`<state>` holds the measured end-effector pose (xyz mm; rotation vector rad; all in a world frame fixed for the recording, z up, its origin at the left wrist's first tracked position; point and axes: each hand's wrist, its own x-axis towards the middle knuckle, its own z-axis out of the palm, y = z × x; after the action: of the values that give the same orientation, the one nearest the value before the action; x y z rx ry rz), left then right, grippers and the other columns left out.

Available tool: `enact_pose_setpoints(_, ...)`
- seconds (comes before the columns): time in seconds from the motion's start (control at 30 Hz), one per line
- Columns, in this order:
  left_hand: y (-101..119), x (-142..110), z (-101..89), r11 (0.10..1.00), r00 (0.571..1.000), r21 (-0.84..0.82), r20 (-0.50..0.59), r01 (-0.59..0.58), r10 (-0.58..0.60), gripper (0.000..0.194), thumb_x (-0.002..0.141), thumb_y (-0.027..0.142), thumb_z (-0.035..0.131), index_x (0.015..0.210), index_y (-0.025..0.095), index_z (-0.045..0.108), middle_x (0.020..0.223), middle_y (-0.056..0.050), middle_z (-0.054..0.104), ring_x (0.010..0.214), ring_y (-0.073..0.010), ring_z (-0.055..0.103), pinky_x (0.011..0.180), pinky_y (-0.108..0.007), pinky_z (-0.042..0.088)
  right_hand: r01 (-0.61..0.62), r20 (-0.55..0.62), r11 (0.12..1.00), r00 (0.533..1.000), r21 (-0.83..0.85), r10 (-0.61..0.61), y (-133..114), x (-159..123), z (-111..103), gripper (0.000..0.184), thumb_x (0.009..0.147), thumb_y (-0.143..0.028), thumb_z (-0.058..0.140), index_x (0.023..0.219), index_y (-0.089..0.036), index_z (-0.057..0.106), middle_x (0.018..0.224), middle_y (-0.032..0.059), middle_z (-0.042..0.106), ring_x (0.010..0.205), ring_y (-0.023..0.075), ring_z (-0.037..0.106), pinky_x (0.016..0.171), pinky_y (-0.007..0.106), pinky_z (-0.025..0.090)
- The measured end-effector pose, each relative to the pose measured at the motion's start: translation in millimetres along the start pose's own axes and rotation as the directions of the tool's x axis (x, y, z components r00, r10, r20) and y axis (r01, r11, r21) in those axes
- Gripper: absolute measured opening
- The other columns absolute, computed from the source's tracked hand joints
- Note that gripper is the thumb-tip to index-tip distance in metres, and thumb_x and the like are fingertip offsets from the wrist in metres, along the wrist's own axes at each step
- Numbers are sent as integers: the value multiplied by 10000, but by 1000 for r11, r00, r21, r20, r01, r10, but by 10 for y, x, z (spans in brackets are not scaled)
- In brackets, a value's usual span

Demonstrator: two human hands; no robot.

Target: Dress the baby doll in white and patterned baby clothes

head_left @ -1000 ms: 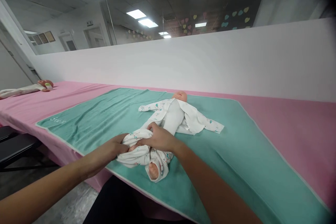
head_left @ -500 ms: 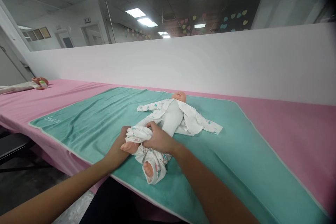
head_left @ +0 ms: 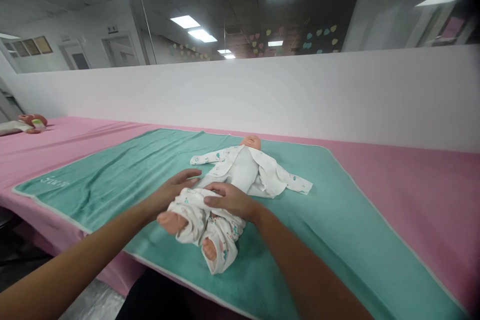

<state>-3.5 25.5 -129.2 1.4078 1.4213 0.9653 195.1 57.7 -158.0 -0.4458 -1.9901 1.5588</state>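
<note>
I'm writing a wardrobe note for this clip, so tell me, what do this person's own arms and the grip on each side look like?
The left grip and right grip are ordinary five-fingered human hands, ungloved, with no ring visible. The left forearm and right forearm are bare: no sleeve, watch, bracelet or cable shows.

Here's the bare, slim-fingered left hand, and there's its match, the bare, slim-fingered right hand! Look along the long, smooth left forearm and the long, smooth right forearm: uncovered right out to the frame's edge, narrowing at the wrists! And down low, plain black clothing over a leg, its weave too dark to tell!
</note>
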Motion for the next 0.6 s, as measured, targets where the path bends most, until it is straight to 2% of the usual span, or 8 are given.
enact_pose_setpoints(0.07,-70,291,109,979,991,161,65,-127,118,671,658,412,649,1270,234,438,1332,-117,427,1176,-301,446,855,-365,441,-20,-11,996,1000,85,21,5,0,-30,414,821,-530,480,991,-178,616,942,35,624,914,159,570,808,283,434)
enact_pose_setpoints(0.13,-120,585,239,869,944,371,90,-326,316,679,607,321,675,1234,168,463,1346,-139,374,1213,-309,394,946,-365,376,-43,-54,994,997,96,48,42,16,-34,417,807,-537,503,958,-170,628,929,41,630,887,151,575,803,281,436)
enact_pose_setpoints(0.17,-128,713,307,802,925,468,105,-370,366,657,609,303,669,1216,153,469,1308,-145,396,1197,-299,406,964,-368,355,-51,-66,995,996,83,56,65,28,-27,390,789,-517,542,949,-172,630,933,41,632,882,148,576,801,278,436)
enact_pose_setpoints(0.27,-108,974,459,680,914,659,27,-322,406,423,719,387,569,1088,183,521,1185,-108,474,1002,-253,531,858,-367,404,-51,-92,999,994,-1,51,115,55,13,321,753,-437,614,951,-186,627,956,37,633,900,149,577,798,271,442)
enact_pose_setpoints(0.33,-133,1064,447,682,894,677,-79,-276,441,283,815,423,427,943,198,542,1041,-74,547,884,-222,555,774,-343,412,-45,-115,993,993,-106,32,118,64,47,299,736,-391,636,963,-196,625,974,33,628,921,159,575,803,272,445)
enact_pose_setpoints(0.43,-331,1186,188,806,853,556,-305,-202,424,297,858,410,320,800,195,516,803,-46,582,803,-209,547,726,-316,401,-32,-142,968,990,-249,-3,91,68,102,255,735,-310,629,972,-215,619,979,17,626,925,161,572,805,270,445)
enact_pose_setpoints(0.53,-615,1339,-232,920,860,388,-448,-59,245,252,808,401,401,753,184,517,719,-40,570,717,-206,545,654,-303,404,-36,-214,947,976,-321,-35,64,79,159,200,756,-256,588,951,-222,611,960,6,625,909,150,571,781,252,442)
enact_pose_setpoints(0.6,-724,1407,-447,952,809,303,-547,-51,217,193,766,363,461,810,183,516,755,-35,574,676,-184,542,617,-286,407,-56,-298,930,953,-362,-59,59,92,194,171,766,-247,571,932,-218,599,940,3,616,878,143,567,736,239,435)
